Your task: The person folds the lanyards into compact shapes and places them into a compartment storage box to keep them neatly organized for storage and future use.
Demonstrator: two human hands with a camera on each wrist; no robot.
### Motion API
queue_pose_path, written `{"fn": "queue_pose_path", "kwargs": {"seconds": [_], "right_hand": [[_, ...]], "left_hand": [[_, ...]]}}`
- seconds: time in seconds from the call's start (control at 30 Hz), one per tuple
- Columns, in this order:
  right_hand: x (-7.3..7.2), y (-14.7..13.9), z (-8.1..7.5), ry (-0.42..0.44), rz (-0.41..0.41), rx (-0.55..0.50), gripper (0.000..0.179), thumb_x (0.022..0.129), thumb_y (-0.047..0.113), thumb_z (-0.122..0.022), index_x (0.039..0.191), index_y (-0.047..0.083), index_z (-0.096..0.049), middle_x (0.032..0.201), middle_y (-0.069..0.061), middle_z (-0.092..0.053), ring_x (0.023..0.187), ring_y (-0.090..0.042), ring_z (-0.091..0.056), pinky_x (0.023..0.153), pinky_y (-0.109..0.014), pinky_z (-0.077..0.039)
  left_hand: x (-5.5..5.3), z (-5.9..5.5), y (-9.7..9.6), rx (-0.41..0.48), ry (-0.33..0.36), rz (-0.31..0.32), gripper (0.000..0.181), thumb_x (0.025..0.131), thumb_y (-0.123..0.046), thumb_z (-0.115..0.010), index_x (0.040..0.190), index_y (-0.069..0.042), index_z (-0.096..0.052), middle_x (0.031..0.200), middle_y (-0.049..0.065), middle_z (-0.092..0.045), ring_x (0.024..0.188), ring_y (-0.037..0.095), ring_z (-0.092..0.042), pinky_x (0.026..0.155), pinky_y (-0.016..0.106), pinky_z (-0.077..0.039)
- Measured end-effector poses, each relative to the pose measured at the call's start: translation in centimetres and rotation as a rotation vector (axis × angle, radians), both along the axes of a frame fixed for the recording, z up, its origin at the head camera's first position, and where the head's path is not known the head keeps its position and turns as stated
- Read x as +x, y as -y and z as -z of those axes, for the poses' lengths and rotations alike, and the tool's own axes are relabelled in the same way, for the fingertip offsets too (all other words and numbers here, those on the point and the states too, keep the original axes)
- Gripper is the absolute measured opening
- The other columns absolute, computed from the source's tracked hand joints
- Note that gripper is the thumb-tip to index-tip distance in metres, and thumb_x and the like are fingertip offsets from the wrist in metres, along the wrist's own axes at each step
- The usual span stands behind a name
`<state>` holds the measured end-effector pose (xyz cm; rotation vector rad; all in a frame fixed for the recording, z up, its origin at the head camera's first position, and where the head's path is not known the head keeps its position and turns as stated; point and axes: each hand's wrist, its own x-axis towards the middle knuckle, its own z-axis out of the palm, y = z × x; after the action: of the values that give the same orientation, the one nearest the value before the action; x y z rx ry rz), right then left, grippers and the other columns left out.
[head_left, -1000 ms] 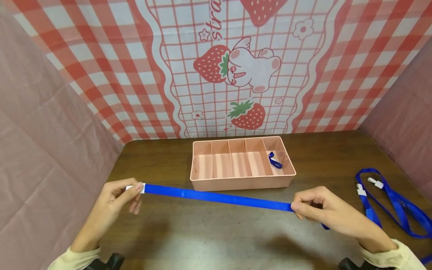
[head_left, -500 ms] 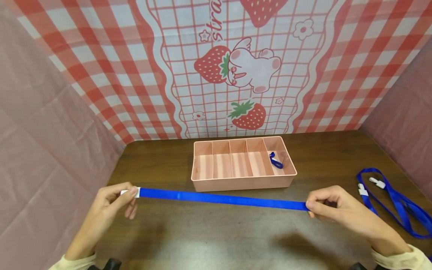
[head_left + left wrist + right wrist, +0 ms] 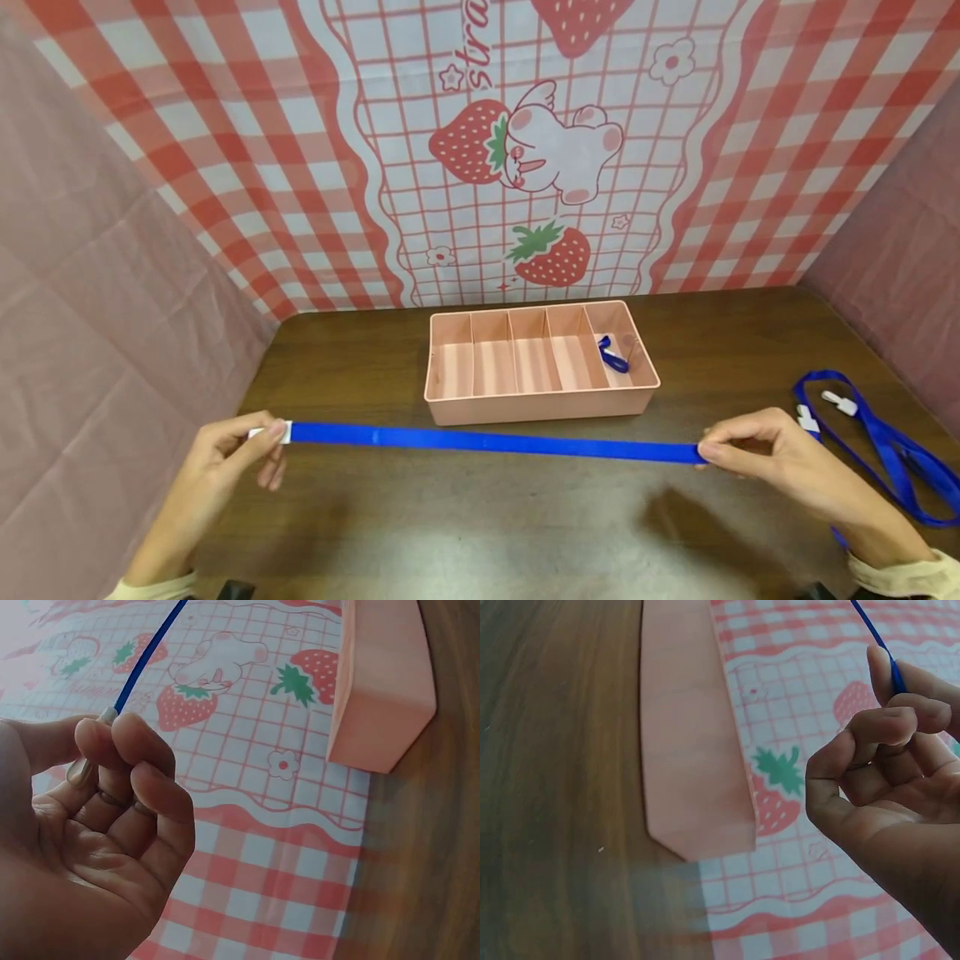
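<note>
A blue lanyard (image 3: 487, 441) is stretched nearly level between my two hands, in front of the pink box. My left hand (image 3: 225, 467) pinches its white clip end (image 3: 283, 431) between thumb and index finger; the left wrist view shows the clip poking out below the fingertips. At the other end my right hand (image 3: 780, 458) pinches the blue strap (image 3: 897, 679) between thumb and fingers, the other fingers curled. A pink divided box (image 3: 540, 407) stands behind the strap. In its rightmost compartment lies a small folded blue lanyard (image 3: 615, 360) with a white part.
More blue lanyards (image 3: 892, 450) with white clips (image 3: 838, 403) lie on the right side of the brown wooden table (image 3: 480, 533). A checked strawberry-print cloth (image 3: 405, 167) hangs behind the box, with pink cloth (image 3: 112, 333) at the left.
My hands have moved apart, the left hand leftward and the right hand rightward, and a longer stretch of strap shows between them. The box has stayed in place.
</note>
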<state>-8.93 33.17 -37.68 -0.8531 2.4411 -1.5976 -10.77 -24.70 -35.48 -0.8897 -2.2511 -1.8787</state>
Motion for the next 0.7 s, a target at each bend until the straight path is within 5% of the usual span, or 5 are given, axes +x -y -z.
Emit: {"fn": "queue_pose_path", "kwargs": {"seconds": [0.23,0.47,0.6,0.7], "right_hand": [[-0.4,-0.9,1.2,0.03,-0.09,-0.105,0.035,0.094,-0.02,-0.045,0.089,0.007,-0.066,0.068,-0.005,-0.05,0.065,-0.022,-0.051,0.056,-0.035,-0.042],[-0.4,-0.7,1.7,0.077,-0.052,-0.161,0.033,0.091,-0.022,-0.048,0.086,0.006,-0.067,0.065,-0.008,-0.052,0.065,-0.021,-0.054,0.058,-0.035,-0.045],[-0.4,-0.4,2.2,0.093,-0.034,-0.098,0.03,0.093,-0.016,-0.051,0.079,0.008,-0.062,0.06,-0.008,-0.046,0.055,-0.02,-0.049,0.05,-0.034,-0.041],[-0.6,-0.3,2.8,0.113,-0.057,-0.073,0.03,0.095,-0.013,-0.049,0.075,0.009,-0.054,0.059,-0.007,-0.042,0.051,-0.021,-0.043,0.046,-0.034,-0.037]], "left_hand": [[-0.1,0.5,0.1,0.012,0.041,0.019,0.034,0.1,0.013,-0.037,0.081,-0.001,-0.06,0.067,0.006,-0.056,0.058,0.02,-0.056,0.053,0.033,-0.047],[-0.2,-0.1,-1.4,0.595,0.152,0.359,0.053,0.095,0.017,-0.012,0.088,0.012,-0.065,0.113,0.024,-0.063,0.071,0.024,-0.06,0.051,0.035,-0.029],[-0.5,-0.6,-2.9,0.853,0.136,0.489,0.043,0.093,0.017,-0.016,0.067,0.01,-0.049,0.099,0.024,-0.061,0.049,0.021,-0.043,0.044,0.028,-0.023],[-0.9,-0.6,-3.2,0.901,0.124,0.586,0.036,0.092,0.017,-0.02,0.062,0.004,-0.034,0.087,0.02,-0.056,0.047,0.021,-0.03,0.042,0.025,-0.021]]}}
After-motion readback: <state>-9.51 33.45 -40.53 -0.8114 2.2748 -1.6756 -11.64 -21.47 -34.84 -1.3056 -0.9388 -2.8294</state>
